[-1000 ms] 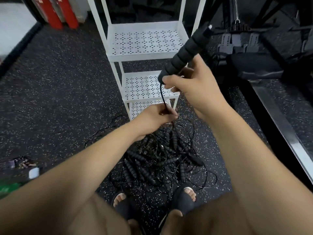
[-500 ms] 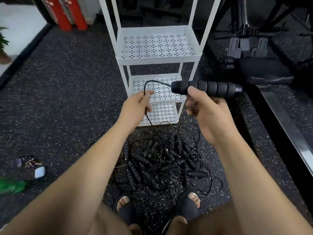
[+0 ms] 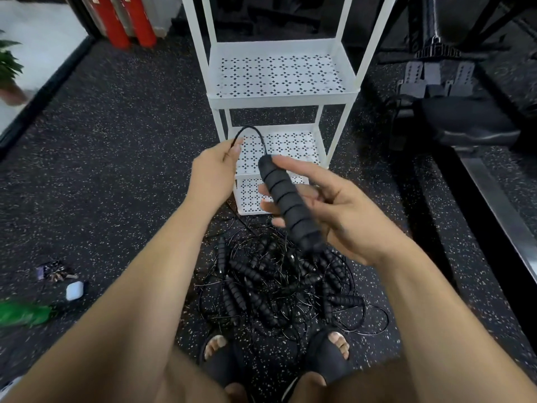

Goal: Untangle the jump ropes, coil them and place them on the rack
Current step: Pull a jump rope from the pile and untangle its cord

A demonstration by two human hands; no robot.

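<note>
Right grip (image 3: 328, 207) is raised before the rack (image 3: 280, 96), thumb and loosely curled fingers grasping a tilted handle (image 3: 286, 205). Its cord (image 3: 252, 130) is pinched by the left grip (image 3: 215, 173). Remaining jump ropes (image 3: 279, 286) are left tangled on the floor.

Dim gym light, wide-angle edge warping, perhaps slight motion blur
</note>
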